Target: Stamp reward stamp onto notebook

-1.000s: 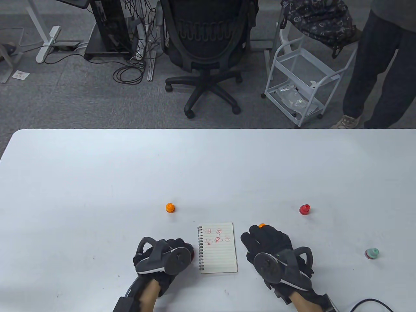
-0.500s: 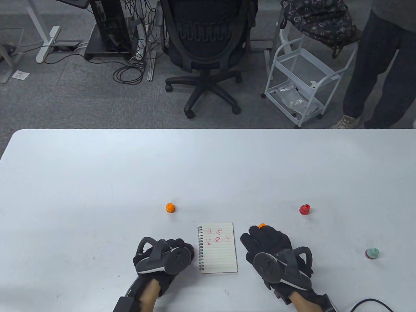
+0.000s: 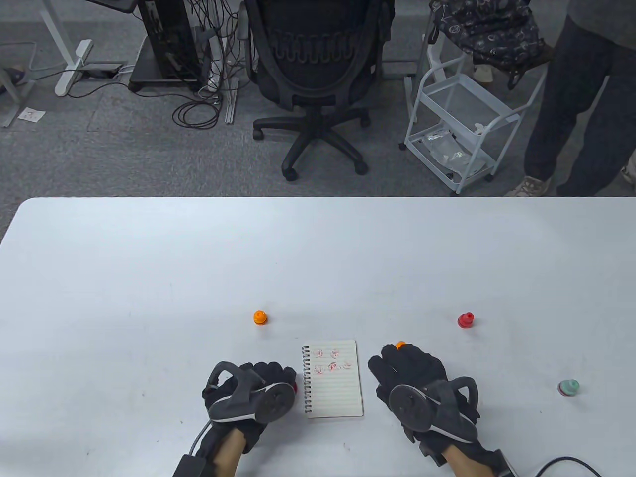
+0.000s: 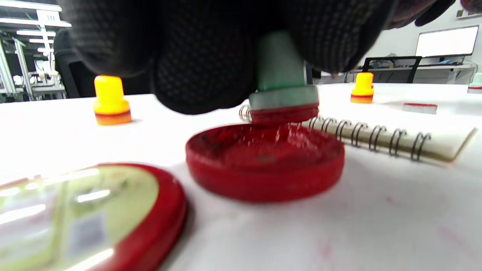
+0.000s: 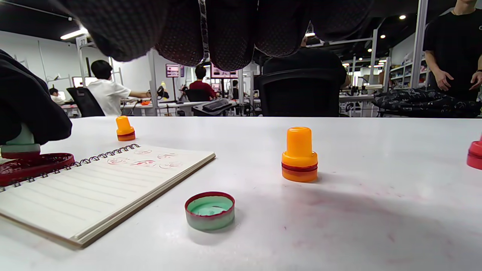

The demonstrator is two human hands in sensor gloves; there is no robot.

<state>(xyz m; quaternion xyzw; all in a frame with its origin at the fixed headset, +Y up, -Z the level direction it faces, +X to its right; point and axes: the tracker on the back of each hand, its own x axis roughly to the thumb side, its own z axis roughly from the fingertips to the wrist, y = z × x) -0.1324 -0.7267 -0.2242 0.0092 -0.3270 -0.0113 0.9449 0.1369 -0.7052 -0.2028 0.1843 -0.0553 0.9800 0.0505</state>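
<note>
Green-handled, with a grey collar and a red rubber face, the reward stamp (image 4: 280,75) stands upright on the red ink pad (image 4: 265,162), its face touching the wet ink. The pad sits just beside the notebook (image 3: 334,380), at its nine o'clock, against the spiral binding. The notebook lies open and flat, with several red impressions already on its upper lines and the lower lines bare.

Step in hand, as judged: inking. To do it well, press squarely so the whole face loads, lift straight up without smearing, then carry the stamp toward three o'clock and set it down level on a bare part of the page, clear of the coils.

The left hand (image 3: 248,395) is arched over the pad with its fingers curled down round the stamp's handle, grasping it from above. The right hand (image 3: 422,385) lies knuckles-up on the table (image 3: 149,278) at the notebook's three o'clock, fingers relaxed and holding nothing. An orange stamp (image 5: 299,154) stands just past its fingertips, and the green cap (image 5: 209,210) lies open side up beneath it.
</note>
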